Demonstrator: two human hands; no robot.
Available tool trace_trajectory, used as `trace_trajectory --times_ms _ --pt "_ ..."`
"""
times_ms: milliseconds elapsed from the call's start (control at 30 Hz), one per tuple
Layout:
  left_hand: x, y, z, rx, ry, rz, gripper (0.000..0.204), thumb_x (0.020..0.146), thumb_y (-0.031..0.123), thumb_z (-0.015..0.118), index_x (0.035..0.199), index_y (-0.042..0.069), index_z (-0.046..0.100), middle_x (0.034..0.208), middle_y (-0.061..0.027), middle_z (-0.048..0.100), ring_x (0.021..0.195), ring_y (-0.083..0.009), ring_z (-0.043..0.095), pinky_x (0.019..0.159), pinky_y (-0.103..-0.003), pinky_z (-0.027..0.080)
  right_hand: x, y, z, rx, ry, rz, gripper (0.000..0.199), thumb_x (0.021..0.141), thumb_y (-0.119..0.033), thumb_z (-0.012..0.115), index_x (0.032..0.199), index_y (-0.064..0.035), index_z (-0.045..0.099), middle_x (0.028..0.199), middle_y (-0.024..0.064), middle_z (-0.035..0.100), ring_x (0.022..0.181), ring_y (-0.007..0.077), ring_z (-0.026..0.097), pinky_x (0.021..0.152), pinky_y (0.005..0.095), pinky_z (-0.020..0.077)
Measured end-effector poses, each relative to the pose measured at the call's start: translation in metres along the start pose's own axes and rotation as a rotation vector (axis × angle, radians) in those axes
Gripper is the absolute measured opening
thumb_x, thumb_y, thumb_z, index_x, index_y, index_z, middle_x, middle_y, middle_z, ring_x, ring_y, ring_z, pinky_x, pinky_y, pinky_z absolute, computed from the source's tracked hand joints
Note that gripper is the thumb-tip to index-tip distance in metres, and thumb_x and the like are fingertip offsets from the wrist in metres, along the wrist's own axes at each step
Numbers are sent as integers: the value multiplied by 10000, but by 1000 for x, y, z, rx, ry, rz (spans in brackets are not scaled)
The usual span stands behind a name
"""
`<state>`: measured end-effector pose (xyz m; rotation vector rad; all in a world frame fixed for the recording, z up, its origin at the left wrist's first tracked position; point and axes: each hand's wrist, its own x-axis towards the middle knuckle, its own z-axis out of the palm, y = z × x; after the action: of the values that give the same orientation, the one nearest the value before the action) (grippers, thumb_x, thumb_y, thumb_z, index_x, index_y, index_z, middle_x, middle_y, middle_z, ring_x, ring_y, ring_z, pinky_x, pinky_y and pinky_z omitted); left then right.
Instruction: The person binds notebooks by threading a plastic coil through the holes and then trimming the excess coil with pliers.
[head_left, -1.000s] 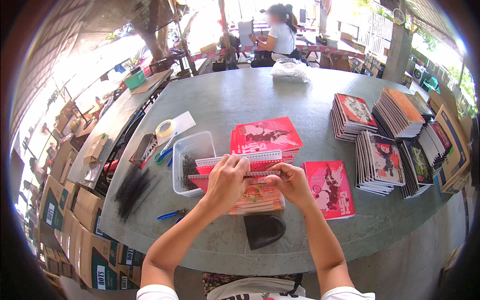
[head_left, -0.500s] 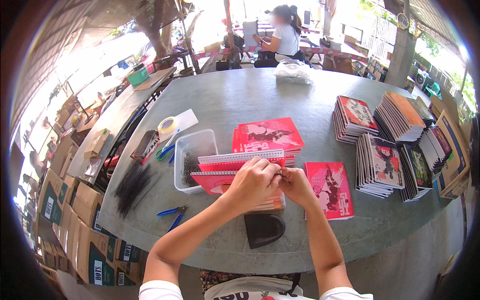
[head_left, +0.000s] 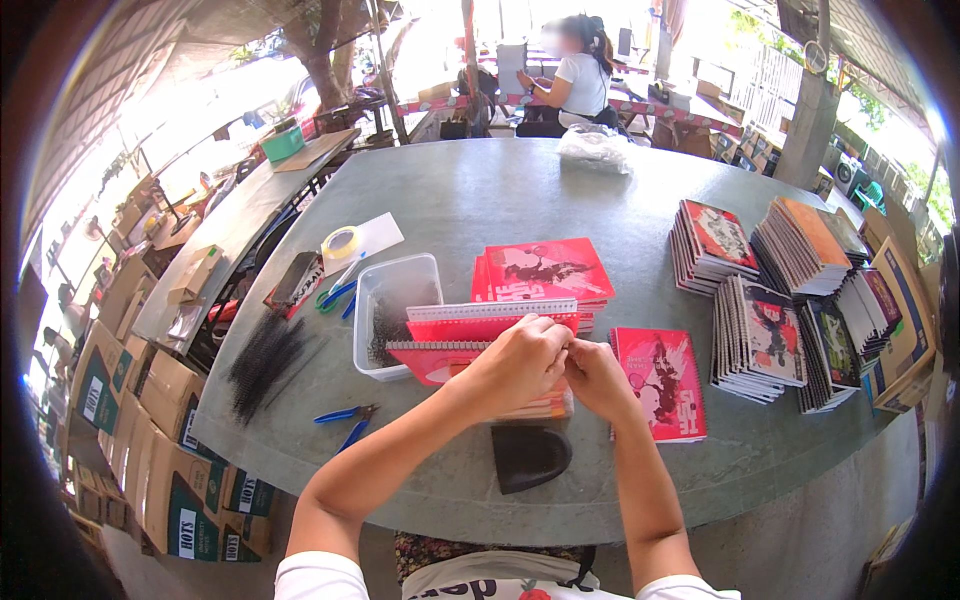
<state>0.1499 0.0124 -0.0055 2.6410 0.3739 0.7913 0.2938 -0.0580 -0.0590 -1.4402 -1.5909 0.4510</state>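
Note:
My left hand [head_left: 520, 360] is closed on a red notebook [head_left: 425, 368], held tilted with its punched spine upward and a dark coil along the edge. Fingertips of my right hand [head_left: 598, 378] pinch at the right end of that spine, against the left fingers; whatever they grip there is hidden. Just behind stands another red notebook [head_left: 450, 328] with a white punched edge. Beneath my hands lies a stack with orange-toned edges [head_left: 545, 405], mostly covered. A black wedge-shaped block [head_left: 530, 458] rests on the table nearer to me.
A clear plastic tub [head_left: 400, 268] holds dark bits. Left of it are loose black coils [head_left: 262, 365], blue-handled cutters [head_left: 347, 424] and a tape roll [head_left: 341, 242]. Red notebooks [head_left: 548, 268] are stacked behind; a finished-looking one [head_left: 660, 385] and bound stacks [head_left: 755, 325] stand right. A person [head_left: 580, 85] sits beyond.
My right hand has turned slightly and its fingers have drawn in closer to my left hand at the spine's end. The whole view has shifted a little; the notebooks stay in place.

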Motion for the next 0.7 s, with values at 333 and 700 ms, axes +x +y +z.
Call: trace_trajectory --times_ms 333,700 --pt "2 -6 -9 -48 -126 -47 197 787 10 556 969 -50 603 913 -211 627 896 -344 607 817 -406 480 -1 2 -10 319 60 129 81 833 -16 624 890 39 641 760 13 642 734 18 541 620 205 462" --pt "-1 -8 1 -18 35 -142 227 713 10 653 937 -8 619 841 -165 618 837 -320 597 777 -368 491 0 -12 -17 -107 -37 50 130 815 -35 632 927 30 644 839 128 682 774 154 661 650 316 514"
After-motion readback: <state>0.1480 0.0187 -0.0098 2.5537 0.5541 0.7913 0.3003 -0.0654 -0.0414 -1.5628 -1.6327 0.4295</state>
